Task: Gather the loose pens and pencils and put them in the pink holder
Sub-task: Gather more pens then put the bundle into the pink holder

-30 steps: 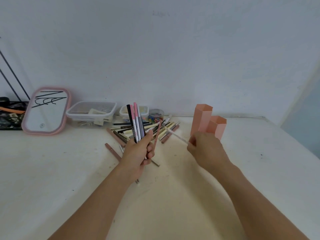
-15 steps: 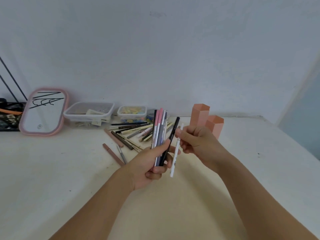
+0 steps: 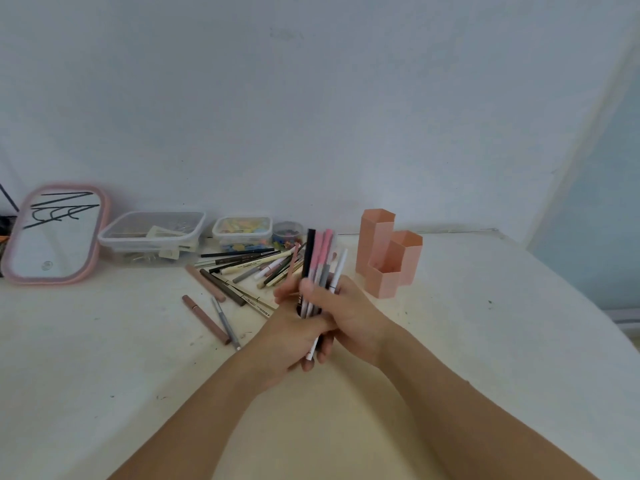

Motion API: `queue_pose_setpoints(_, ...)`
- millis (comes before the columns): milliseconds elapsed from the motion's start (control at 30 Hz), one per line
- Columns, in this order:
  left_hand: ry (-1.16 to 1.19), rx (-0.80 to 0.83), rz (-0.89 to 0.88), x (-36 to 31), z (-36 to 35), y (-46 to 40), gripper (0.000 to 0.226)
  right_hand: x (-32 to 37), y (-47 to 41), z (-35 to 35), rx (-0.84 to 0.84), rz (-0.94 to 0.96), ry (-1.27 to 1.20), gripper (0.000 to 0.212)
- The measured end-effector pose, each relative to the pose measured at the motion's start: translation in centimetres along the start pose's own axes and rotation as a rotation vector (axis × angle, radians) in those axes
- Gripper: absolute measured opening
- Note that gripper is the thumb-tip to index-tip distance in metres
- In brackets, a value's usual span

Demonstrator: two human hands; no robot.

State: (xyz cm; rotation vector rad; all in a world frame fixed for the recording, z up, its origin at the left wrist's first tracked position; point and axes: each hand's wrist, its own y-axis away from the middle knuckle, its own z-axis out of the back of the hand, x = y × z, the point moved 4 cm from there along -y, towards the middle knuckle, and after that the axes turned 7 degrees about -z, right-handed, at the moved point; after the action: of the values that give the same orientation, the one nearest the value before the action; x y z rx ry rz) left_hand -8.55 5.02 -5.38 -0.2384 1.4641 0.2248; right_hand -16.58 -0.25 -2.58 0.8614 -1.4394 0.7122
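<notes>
Fingers of both hands (image 3: 322, 323) clasp upright pens (image 3: 320, 261) beside pink holder (image 3: 389, 258).

Pale wall (image 3: 311, 98), cream table (image 3: 104, 375)

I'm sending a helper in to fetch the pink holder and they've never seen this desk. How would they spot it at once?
Look along the white wall at the back of the cream table. Right of the pile of loose pens stands the pink holder, past the clear boxes. It is the only upright thing there: joined six-sided open tubes of differing heights, salmon pink.
</notes>
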Motion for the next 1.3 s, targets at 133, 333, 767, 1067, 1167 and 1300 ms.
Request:
queue_pose_setpoints(133,-0.01,-0.051,0.003,0.6,0.4,-0.1,0.006,0.0,-0.2,-0.1,-0.156,0.014,0.09,0.026)
queue_pose_setpoints(333,0.196,-0.246,-0.053,-0.5,3.1,-0.6,0.02,-0.9,-1.6,1.9,-0.146,0.083,0.02,0.038)
queue_pose_setpoints(767,0.367,-0.44,0.009,0.2,7.7,-0.6,0.024,-3.4,-5.2,4.8,-0.579,-0.057,1.167,0.024)
queue_pose_setpoints(1067,0.292,-0.356,0.018,0.5,7.0,-0.8,0.029,0.3,-0.7,4.5,-0.804,0.132,0.846,0.022)
queue_pose_setpoints(1167,0.314,-0.314,0.017,0.2,6.7,-0.4,0.03,3.6,0.6,5.1,-0.777,0.26,0.386,0.014)
queue_pose_setpoints(1300,0.42,-0.216,0.063,0.0,5.9,-0.2,0.035,5.3,1.5,6.1,-0.464,0.201,-0.1,0.013)
